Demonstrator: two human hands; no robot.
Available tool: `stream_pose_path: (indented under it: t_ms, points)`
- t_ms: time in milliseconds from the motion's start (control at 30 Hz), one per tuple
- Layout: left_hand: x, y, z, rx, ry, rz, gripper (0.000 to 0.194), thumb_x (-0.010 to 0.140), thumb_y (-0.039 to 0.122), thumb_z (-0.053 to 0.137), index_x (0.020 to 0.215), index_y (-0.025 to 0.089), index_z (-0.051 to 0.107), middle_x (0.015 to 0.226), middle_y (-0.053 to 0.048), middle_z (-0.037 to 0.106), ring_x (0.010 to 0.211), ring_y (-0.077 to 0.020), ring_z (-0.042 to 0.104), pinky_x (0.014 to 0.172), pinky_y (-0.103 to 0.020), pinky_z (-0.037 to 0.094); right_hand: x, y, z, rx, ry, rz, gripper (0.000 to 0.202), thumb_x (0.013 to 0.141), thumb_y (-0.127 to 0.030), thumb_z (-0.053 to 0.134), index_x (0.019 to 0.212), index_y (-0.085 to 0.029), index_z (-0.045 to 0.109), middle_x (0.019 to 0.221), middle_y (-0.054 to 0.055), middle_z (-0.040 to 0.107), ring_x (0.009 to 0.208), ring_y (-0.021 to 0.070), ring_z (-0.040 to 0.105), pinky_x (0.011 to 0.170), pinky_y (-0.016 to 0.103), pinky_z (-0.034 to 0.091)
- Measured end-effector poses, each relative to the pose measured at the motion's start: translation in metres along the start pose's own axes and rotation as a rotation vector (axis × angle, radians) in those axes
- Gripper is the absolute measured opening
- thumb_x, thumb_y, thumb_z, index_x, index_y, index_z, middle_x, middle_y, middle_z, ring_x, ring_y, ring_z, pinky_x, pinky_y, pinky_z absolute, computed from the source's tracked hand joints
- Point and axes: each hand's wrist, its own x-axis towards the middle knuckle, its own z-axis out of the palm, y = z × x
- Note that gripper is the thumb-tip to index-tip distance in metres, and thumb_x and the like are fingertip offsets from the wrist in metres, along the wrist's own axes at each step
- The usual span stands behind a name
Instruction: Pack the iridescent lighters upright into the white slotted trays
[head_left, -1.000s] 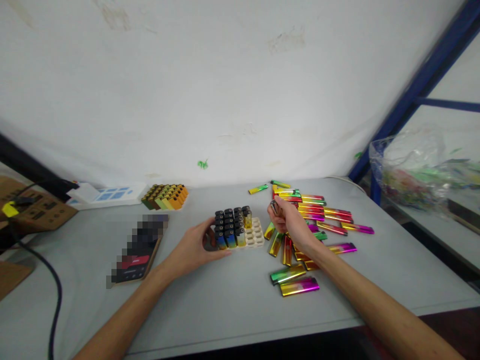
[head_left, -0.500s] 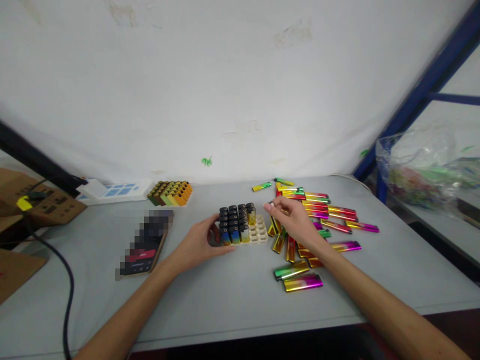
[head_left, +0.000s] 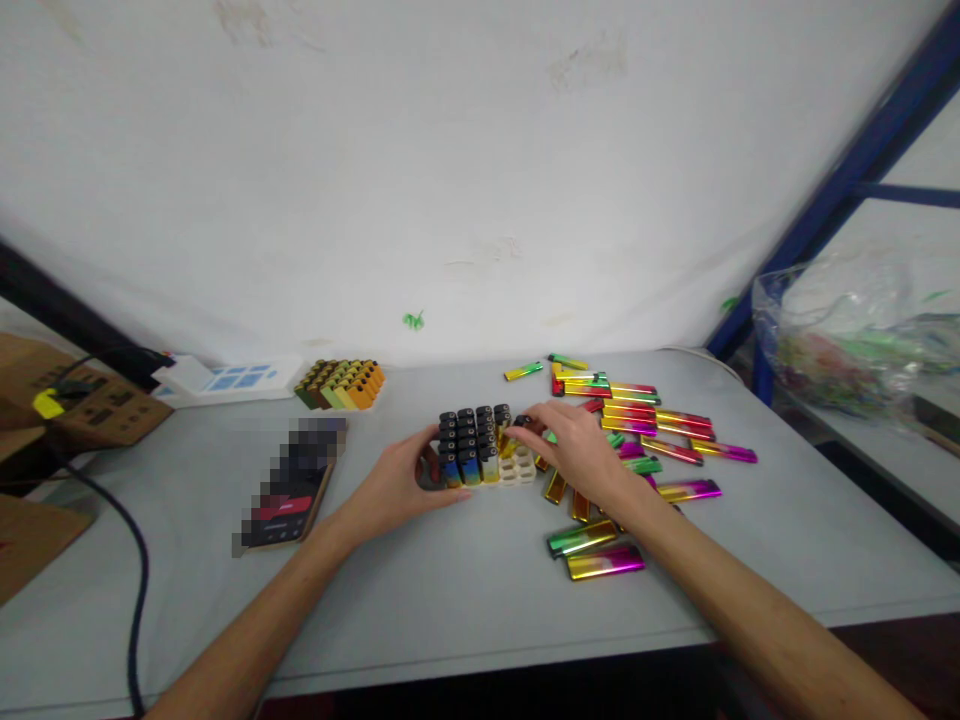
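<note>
A white tray (head_left: 517, 470) with round-edged slots holds several upright lighters (head_left: 469, 465) with black tops, filling its left part; slots at its right front show bare. My left hand (head_left: 401, 475) grips the tray's left side, thumb along the front edge. Over the right part of the tray, my right hand (head_left: 574, 445) pinches a yellow lighter (head_left: 508, 440) with a black top, tilted among the slots. Shiny multicoloured lighters (head_left: 630, 415) lie scattered on the table to the right, some partly hidden under my right hand.
A phone (head_left: 296, 490) lies at the left. Behind it are a second block of lighters (head_left: 341, 385) and a white box (head_left: 240, 382). Cardboard boxes (head_left: 127, 410) and a black cable (head_left: 142, 590) are far left, a plastic bag (head_left: 840, 340) far right.
My right hand has moved left and slightly down from beside the pile, bringing a lighter over the tray's slots. My left hand has stayed at the tray.
</note>
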Motion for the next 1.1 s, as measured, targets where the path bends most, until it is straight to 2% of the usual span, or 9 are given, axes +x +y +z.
stream_pose_path:
  t_ms: [133, 267, 467, 600, 733, 833, 933, 1000, 1100]
  points:
    - [0.0, 0.0, 0.0, -0.015, 0.002, -0.006, 0.076, 0.073, 0.056, 0.082, 0.133, 0.015, 0.057, 0.089, -0.003, 0.072, 0.074, -0.0203, 0.065, 0.069, -0.03, 0.053, 0.001, -0.013, 0.004, -0.09, -0.016, -0.061, 0.033, 0.102, -0.05, 0.059, 0.088, -0.021, 0.068, 0.08, 0.009, 0.069, 0.074, 0.0228, 0.06, 0.07, 0.035, 0.042]
    - [0.0, 0.0, 0.0, -0.005, 0.009, -0.023, 0.078, 0.072, 0.058, 0.082, 0.133, 0.015, 0.057, 0.089, -0.003, 0.072, 0.072, -0.0202, 0.063, 0.067, -0.03, 0.051, -0.002, -0.021, 0.008, -0.202, -0.056, -0.056, 0.029, 0.104, -0.048, 0.055, 0.098, -0.022, 0.067, 0.086, 0.009, 0.07, 0.075, 0.0222, 0.062, 0.07, 0.034, 0.044]
    - [0.0, 0.002, -0.001, 0.014, 0.014, -0.027, 0.073, 0.072, 0.058, 0.082, 0.126, 0.014, 0.061, 0.09, -0.004, 0.072, 0.072, -0.0202, 0.062, 0.065, -0.03, 0.049, -0.008, -0.013, 0.006, -0.158, -0.163, -0.11, 0.028, 0.105, -0.043, 0.054, 0.098, -0.02, 0.069, 0.095, 0.01, 0.067, 0.086, 0.0236, 0.064, 0.076, 0.035, 0.046]
    - [0.0, 0.002, -0.001, 0.006, 0.007, -0.048, 0.071, 0.073, 0.055, 0.082, 0.126, 0.014, 0.061, 0.092, -0.005, 0.072, 0.073, -0.0203, 0.062, 0.064, -0.03, 0.05, -0.005, -0.003, -0.006, -0.081, -0.161, -0.091, 0.035, 0.108, -0.045, 0.049, 0.096, -0.019, 0.07, 0.091, 0.009, 0.067, 0.083, 0.0227, 0.063, 0.078, 0.036, 0.046]
    - [0.0, 0.002, -0.001, -0.004, -0.001, -0.054, 0.078, 0.072, 0.058, 0.083, 0.133, 0.014, 0.058, 0.094, -0.005, 0.072, 0.075, -0.0212, 0.062, 0.065, -0.032, 0.051, 0.001, 0.028, -0.027, -0.129, -0.086, -0.018, 0.034, 0.108, -0.042, 0.048, 0.096, -0.02, 0.072, 0.091, 0.009, 0.07, 0.085, 0.0239, 0.064, 0.083, 0.038, 0.046]
    - [0.0, 0.002, -0.001, 0.009, 0.009, -0.043, 0.081, 0.072, 0.059, 0.083, 0.134, 0.014, 0.058, 0.093, -0.006, 0.072, 0.072, -0.0206, 0.061, 0.064, -0.032, 0.05, 0.001, 0.069, -0.047, -0.209, -0.032, 0.1, 0.032, 0.107, -0.037, 0.047, 0.098, -0.019, 0.072, 0.093, 0.01, 0.072, 0.081, 0.0241, 0.065, 0.079, 0.037, 0.049]
    - [0.001, 0.002, -0.002, 0.013, 0.004, -0.032, 0.079, 0.072, 0.059, 0.082, 0.133, 0.015, 0.059, 0.088, -0.005, 0.071, 0.069, -0.0198, 0.06, 0.062, -0.031, 0.049, -0.003, 0.113, -0.066, -0.317, 0.001, 0.211, 0.029, 0.104, -0.029, 0.048, 0.102, -0.016, 0.074, 0.1, 0.015, 0.074, 0.089, 0.0283, 0.068, 0.086, 0.04, 0.051]
    - [0.001, 0.002, -0.002, 0.025, 0.002, -0.032, 0.078, 0.072, 0.06, 0.082, 0.131, 0.014, 0.06, 0.084, -0.004, 0.07, 0.067, -0.02, 0.059, 0.061, -0.031, 0.049, -0.006, 0.134, -0.073, -0.376, 0.022, 0.262, 0.031, 0.102, -0.024, 0.047, 0.108, -0.012, 0.074, 0.106, 0.019, 0.075, 0.096, 0.0313, 0.07, 0.092, 0.044, 0.052]
    - [0.001, 0.0, -0.001, 0.04, 0.008, -0.033, 0.078, 0.073, 0.06, 0.081, 0.131, 0.012, 0.059, 0.083, -0.004, 0.07, 0.067, -0.0209, 0.059, 0.061, -0.032, 0.048, -0.009, 0.15, -0.07, -0.397, 0.009, 0.256, 0.036, 0.101, -0.022, 0.046, 0.122, -0.008, 0.072, 0.122, 0.023, 0.073, 0.112, 0.0338, 0.068, 0.103, 0.048, 0.05]
